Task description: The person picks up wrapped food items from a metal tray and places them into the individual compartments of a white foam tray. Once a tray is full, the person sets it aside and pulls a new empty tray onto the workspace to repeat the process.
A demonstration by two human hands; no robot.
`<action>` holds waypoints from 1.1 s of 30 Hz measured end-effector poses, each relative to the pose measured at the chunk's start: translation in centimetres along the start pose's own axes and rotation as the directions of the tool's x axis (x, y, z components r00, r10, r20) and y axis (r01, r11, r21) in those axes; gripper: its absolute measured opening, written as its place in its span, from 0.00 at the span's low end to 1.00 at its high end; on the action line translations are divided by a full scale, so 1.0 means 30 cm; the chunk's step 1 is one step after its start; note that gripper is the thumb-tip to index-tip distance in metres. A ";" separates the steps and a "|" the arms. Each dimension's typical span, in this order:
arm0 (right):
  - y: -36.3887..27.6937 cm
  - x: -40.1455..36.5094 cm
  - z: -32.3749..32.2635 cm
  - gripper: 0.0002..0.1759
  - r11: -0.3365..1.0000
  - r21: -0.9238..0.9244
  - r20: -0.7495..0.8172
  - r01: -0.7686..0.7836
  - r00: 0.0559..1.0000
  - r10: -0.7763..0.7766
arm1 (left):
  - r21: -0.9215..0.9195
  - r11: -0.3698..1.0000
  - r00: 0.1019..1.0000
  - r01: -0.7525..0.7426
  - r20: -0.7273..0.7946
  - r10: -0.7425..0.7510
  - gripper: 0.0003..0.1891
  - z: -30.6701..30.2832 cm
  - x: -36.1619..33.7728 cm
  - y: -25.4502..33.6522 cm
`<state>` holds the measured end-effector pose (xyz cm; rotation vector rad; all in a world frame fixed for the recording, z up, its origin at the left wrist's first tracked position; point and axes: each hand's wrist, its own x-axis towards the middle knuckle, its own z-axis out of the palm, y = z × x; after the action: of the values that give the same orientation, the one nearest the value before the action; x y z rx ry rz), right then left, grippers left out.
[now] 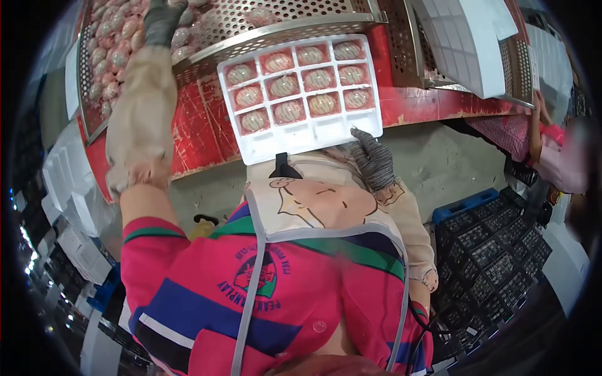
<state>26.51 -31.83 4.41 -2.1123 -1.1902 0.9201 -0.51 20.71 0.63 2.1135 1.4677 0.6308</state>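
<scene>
The right hand [373,160] is gripping the tray [301,135] by its near corner at the bench [200,125] edge. The left hand [162,22] is reaching among the pieces [106,56], its grip unclear. Best to be keeping the tray level while filling its empty near row.

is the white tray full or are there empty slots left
Partly full. The white tray has pale round pieces in its three farther rows; the four compartments in the row nearest the person are bare.

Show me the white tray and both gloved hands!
white tray [301,139]: head view, on its empty bottom row.
right hand [372,161]: head view, middle of the striped glove at the tray's corner.
left hand [162,22]: head view, on the dark glove by the heaped pieces [110,56].
</scene>
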 end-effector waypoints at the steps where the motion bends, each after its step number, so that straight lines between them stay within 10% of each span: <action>1: 0.004 0.002 -0.012 0.18 0.997 0.063 -0.006 -0.037 0.999 0.037 | -0.145 0.972 0.968 -0.187 -0.195 0.157 0.24 -0.024 -0.114 0.151; 3: -0.011 0.017 -0.045 0.17 0.960 0.249 0.014 -0.127 0.992 0.127 | -0.735 0.667 0.971 0.123 0.228 0.072 0.20 -0.055 -0.373 0.477; 4: -0.010 0.029 -0.059 0.16 0.884 0.421 0.054 -0.203 0.978 0.199 | -0.926 0.295 0.932 0.233 0.299 0.202 0.20 -0.009 -0.493 0.575; 6: 0.051 0.066 -0.071 0.21 0.828 0.536 0.082 -0.164 0.986 0.143 | -0.442 0.892 0.882 0.092 0.452 0.133 0.23 0.174 -0.650 0.554; 7: 0.035 0.087 -0.100 0.24 0.750 0.629 0.141 -0.204 0.979 0.148 | -0.772 0.442 0.815 0.458 0.563 0.139 0.24 0.195 -0.783 0.698; 8: 0.015 0.100 -0.135 0.27 0.662 0.707 0.203 -0.247 0.968 0.144 | -0.783 0.432 0.826 0.449 0.548 0.135 0.24 0.234 -0.848 0.737; 9: -0.008 0.109 -0.173 0.34 0.528 0.743 0.351 -0.410 0.911 0.214 | -0.764 0.578 0.796 0.287 0.526 0.299 0.24 0.291 -0.911 0.750; 11: 0.046 0.121 -0.220 0.34 0.687 0.625 0.364 -0.372 0.917 0.165 | -0.663 0.739 0.629 -0.121 0.524 0.573 0.25 0.396 -1.004 0.797; 12: 0.082 0.127 -0.233 0.35 0.802 0.503 0.378 -0.324 0.916 0.133 | -0.592 0.694 0.646 0.409 0.725 0.238 0.26 0.424 -1.045 0.863; 13: 0.096 0.125 -0.220 0.32 0.807 0.552 0.267 -0.212 0.961 0.069 | -0.530 0.828 0.737 0.185 0.632 0.240 0.24 0.448 -1.067 0.884; 17: 0.157 0.182 -0.256 0.27 0.934 0.233 0.391 -0.273 0.905 0.167 | -0.361 0.887 0.729 0.288 0.683 0.041 0.27 0.485 -1.125 0.900; 19: 0.177 0.209 -0.233 0.22 0.971 -0.165 0.262 0.171 0.957 -0.124 | -0.333 0.908 0.775 0.253 0.632 0.017 0.26 0.480 -1.144 0.921; 22: 0.127 0.255 -0.285 0.21 0.824 -0.470 0.466 0.316 0.882 -0.073 | -0.490 0.865 0.920 0.107 0.379 0.100 0.23 0.542 -1.185 0.887; 28: 0.101 0.306 -0.291 0.16 0.534 -0.430 0.607 0.728 0.671 -0.426 | -0.137 0.981 0.942 -0.141 0.287 0.175 0.18 0.538 -1.197 0.919; 33: 0.095 0.340 -0.252 0.14 0.461 -0.478 0.691 0.748 0.644 -0.329 | 0.008 0.981 0.916 -0.194 0.361 0.178 0.17 0.531 -1.174 0.931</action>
<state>37.65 -25.13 4.01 -1.7107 -2.7686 0.7261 18.29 -23.06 2.38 2.2733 1.0969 0.2566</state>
